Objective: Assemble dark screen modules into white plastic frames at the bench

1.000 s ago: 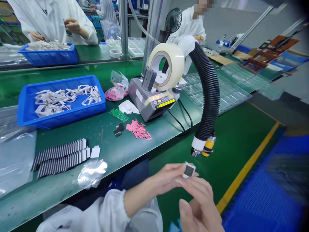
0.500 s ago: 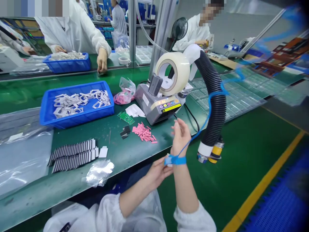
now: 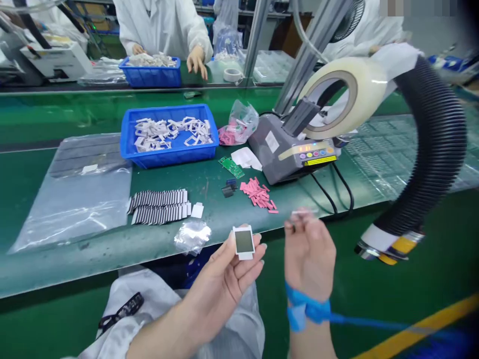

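Entry: parts obscured, cropped or illegible.
Right hand: fingers motion-blurred; pale streak at their tips too smeared to identify. White-framed panel: underside hidden against the left hand. Forearms, two: cut by lower edge. Blue cord: blurred toward lower right. Yellow label: lettering too small to read. Fan: partly behind metal post, top cropped. Co-worker in white: head beyond upper edge.

Bright, even light; glare on clear film; right grip motion-blurred; upper-right corner dark.
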`<act>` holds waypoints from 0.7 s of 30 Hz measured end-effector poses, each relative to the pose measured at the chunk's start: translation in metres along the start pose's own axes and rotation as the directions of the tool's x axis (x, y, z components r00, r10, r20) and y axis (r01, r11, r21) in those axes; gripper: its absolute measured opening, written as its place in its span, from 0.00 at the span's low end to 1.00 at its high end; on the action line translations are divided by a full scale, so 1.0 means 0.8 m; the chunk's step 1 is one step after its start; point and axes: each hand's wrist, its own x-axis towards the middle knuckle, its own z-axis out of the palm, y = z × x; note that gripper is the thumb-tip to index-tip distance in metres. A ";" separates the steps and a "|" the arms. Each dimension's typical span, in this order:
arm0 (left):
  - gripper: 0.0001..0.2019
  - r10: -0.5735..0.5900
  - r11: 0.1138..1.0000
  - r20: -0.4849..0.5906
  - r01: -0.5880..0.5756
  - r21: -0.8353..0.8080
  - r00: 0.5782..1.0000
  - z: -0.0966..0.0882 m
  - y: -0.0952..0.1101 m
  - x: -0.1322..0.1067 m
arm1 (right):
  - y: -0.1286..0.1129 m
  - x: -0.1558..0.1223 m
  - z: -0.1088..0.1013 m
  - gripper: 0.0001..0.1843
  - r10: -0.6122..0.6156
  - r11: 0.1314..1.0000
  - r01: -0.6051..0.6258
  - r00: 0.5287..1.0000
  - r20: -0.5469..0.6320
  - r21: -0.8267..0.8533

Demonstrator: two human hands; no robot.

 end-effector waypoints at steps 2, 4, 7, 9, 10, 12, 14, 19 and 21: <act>0.09 0.019 0.999 0.031 -0.018 -0.051 0.999 0.003 0.004 -0.008 | -0.005 -0.045 0.008 0.08 0.000 1.000 -0.001 0.995 0.096 0.008; 0.09 0.046 0.994 0.089 -0.037 -0.099 0.995 0.003 0.005 -0.014 | -0.007 -0.074 0.016 0.05 -0.002 1.000 0.000 0.986 0.165 0.011; 0.10 0.085 0.988 0.154 -0.064 -0.138 0.984 0.000 0.007 -0.020 | -0.006 -0.092 0.027 0.03 0.014 0.999 -0.023 0.970 0.243 0.035; 0.10 0.103 0.987 0.166 -0.080 -0.142 0.981 -0.002 0.009 -0.023 | -0.006 -0.095 0.034 0.02 0.041 0.998 -0.052 0.958 0.282 0.032; 0.10 0.113 0.986 0.169 -0.090 -0.142 0.979 -0.003 0.010 -0.024 | -0.005 -0.096 0.037 0.02 0.053 0.998 -0.063 0.953 0.300 0.022; 0.10 0.139 0.982 0.175 -0.113 -0.150 0.975 -0.004 0.012 -0.027 | -0.005 -0.098 0.042 0.02 0.067 0.997 -0.071 0.942 0.328 0.001; 0.10 0.160 0.978 0.181 -0.131 -0.160 0.970 -0.005 0.013 -0.028 | -0.004 -0.101 0.045 0.03 0.068 0.998 -0.068 0.938 0.341 -0.010; 0.14 0.165 0.980 0.159 -0.144 -0.135 0.973 -0.006 0.013 -0.032 | -0.003 -0.107 0.050 0.04 0.019 0.997 0.007 0.952 0.305 -0.083; 0.15 0.155 0.982 0.149 -0.137 -0.128 0.977 -0.005 0.013 -0.033 | -0.002 -0.109 0.052 0.04 -0.023 0.992 0.057 0.960 0.278 -0.117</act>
